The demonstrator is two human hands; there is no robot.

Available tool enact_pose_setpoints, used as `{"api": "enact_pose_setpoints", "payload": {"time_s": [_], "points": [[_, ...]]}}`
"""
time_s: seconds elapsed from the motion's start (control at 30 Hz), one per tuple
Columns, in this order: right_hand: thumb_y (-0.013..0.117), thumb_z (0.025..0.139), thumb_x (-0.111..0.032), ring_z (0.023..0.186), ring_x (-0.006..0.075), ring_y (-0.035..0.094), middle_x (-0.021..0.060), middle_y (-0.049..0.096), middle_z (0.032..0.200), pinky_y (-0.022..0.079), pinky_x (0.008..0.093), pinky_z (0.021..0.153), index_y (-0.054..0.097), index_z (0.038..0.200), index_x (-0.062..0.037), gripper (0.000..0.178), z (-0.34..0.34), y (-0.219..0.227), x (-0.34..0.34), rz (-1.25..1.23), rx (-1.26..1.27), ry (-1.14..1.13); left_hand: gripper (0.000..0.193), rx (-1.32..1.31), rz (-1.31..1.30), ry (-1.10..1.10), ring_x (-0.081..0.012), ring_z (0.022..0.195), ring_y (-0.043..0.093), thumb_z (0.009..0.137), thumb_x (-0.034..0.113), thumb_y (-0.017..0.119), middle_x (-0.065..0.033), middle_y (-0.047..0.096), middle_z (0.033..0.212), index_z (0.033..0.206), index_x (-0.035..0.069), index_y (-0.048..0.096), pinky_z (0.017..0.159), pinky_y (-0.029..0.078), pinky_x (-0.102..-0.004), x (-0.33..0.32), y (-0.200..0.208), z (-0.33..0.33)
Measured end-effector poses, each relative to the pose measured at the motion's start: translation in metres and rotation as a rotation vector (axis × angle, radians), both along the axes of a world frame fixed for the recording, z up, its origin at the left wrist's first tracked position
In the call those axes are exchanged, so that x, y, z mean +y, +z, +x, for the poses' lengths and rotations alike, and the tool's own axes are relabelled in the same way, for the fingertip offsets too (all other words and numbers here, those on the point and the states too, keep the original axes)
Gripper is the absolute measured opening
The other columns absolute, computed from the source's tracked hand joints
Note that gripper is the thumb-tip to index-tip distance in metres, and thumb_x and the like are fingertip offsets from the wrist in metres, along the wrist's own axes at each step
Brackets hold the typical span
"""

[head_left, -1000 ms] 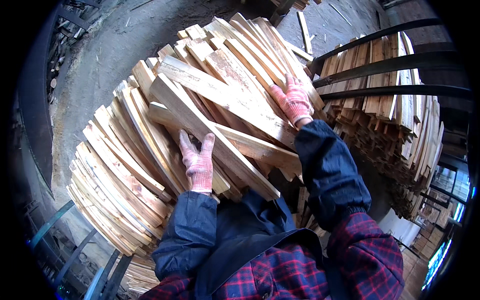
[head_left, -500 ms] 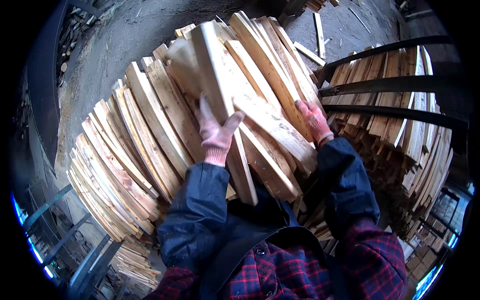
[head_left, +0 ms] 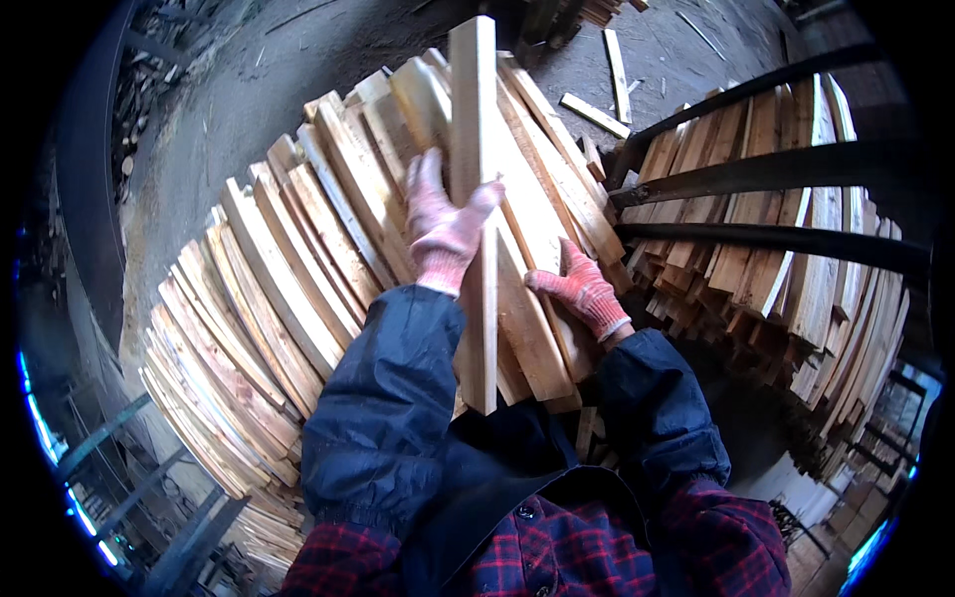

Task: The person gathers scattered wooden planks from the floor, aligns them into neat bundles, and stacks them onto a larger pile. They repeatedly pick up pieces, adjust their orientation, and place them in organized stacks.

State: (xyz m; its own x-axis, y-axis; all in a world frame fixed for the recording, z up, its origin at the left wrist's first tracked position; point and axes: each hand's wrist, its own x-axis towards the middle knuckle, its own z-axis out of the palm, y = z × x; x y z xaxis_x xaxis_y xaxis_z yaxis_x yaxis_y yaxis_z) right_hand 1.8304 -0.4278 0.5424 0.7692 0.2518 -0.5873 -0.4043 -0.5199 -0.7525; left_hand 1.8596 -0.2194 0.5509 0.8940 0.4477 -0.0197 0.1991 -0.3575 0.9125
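Observation:
Both my hands wear pinkish knit gloves. My left hand (head_left: 448,224) straddles a long pale wooden board (head_left: 476,119), with its thumb across the face and its fingers stretched along the left side. This board lies lengthwise over the pile, its far end sticking out past the others. My right hand (head_left: 582,291) is at the right side of a second wooden board (head_left: 532,333), thumb on its top face; some of its fingers are hidden. Under and beside both hands is a wide stack of rough boards (head_left: 288,269), packed side by side in a fan.
To the right stands another board stack (head_left: 766,209), behind dark metal bars (head_left: 756,169). Loose wood strips (head_left: 595,114) lie on the grey floor (head_left: 229,109) beyond the pile. More scrap wood (head_left: 134,134) is heaped at the far left, and metal rails (head_left: 109,433) run at the lower left.
The board at my left hand has swung from a leftward lean to nearly straight ahead. My right hand has moved down and left, closer to my left hand, and the boards between them lie more parallel.

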Motion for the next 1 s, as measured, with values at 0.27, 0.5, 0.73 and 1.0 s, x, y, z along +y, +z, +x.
{"api": "enact_pose_setpoints", "payload": {"time_s": [0.27, 0.5, 0.73, 1.0], "points": [[0.076, 0.057, -0.065, 0.107, 0.0365, 0.058, 0.0276, 0.06, 0.112, 0.046, 0.0393, 0.091, 0.048, 0.125, 0.0073, 0.103, 0.016, 0.007, -0.003, -0.182, -0.037, 0.158, 0.103, 0.171, -0.086, 0.108, -0.0332, 0.139, 0.025, 0.071, 0.044, 0.079, -0.0227, 0.027, 0.148, 0.146, 0.003, 0.022, 0.113, 0.025, -0.0393, -0.005, 0.011, -0.058], [0.08, 0.052, -0.06, 0.101, 0.0356, 0.06, 0.0264, 0.062, 0.104, 0.047, 0.0379, 0.085, 0.053, 0.115, 0.0086, 0.096, 0.018, -0.005, -0.006, -0.162, -0.056, 0.152, 0.094, 0.244, -0.035, 0.162, -0.0324, 0.127, 0.042, 0.072, 0.039, 0.08, -0.0214, 0.039, 0.141, 0.142, 0.001, 0.03, 0.106, 0.033, -0.0369, -0.018, 0.001, -0.058], [0.071, 0.062, -0.065, 0.1, 0.0367, 0.061, 0.0254, 0.062, 0.102, 0.047, 0.0416, 0.086, 0.05, 0.118, 0.0026, 0.09, -0.006, 0.017, 0.024, -0.331, -0.149, 0.105, 0.088, 0.139, 0.039, 0.11, -0.0322, 0.132, 0.034, 0.075, 0.03, 0.078, -0.0235, 0.037, 0.141, 0.14, -0.005, 0.031, 0.111, 0.026, -0.0365, -0.01, -0.003, -0.089], [0.071, 0.067, -0.061, 0.107, 0.0367, 0.058, 0.0243, 0.061, 0.109, 0.046, 0.0405, 0.09, 0.047, 0.126, 0.0009, 0.089, 0.018, 0.012, -0.005, -0.411, -0.43, 0.223, 0.105, 0.153, 0.359, -0.04, -0.0364, 0.135, 0.029, 0.07, 0.045, 0.079, -0.0211, 0.025, 0.147, 0.145, 0.001, 0.021, 0.113, 0.025, -0.0408, -0.014, 0.005, -0.066]]}}
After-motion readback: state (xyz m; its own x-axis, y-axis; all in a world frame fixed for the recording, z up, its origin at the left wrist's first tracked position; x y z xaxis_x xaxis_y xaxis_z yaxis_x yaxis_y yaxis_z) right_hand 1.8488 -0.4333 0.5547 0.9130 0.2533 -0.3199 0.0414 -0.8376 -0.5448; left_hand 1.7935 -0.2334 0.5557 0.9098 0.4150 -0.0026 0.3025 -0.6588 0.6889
